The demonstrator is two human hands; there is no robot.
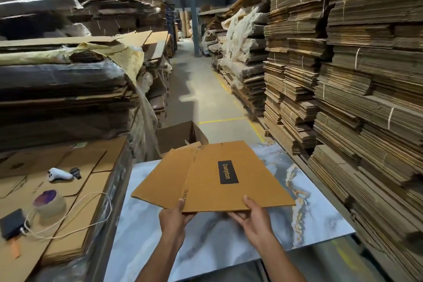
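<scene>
The marble-patterned bench (229,240) stands between tall cardboard stacks. Over its middle, a flattened carton (206,192) with a black Crompton label is held roughly level. The left hand (174,220) and the right hand (254,220) each grip the carton's near edge, thumbs on top. A tape roll (49,204) sits beyond the bench's left edge.

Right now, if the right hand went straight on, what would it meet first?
Likely the left hand: the right hand points toward it under the flat carton both hold. Depth there is unclear.
</scene>
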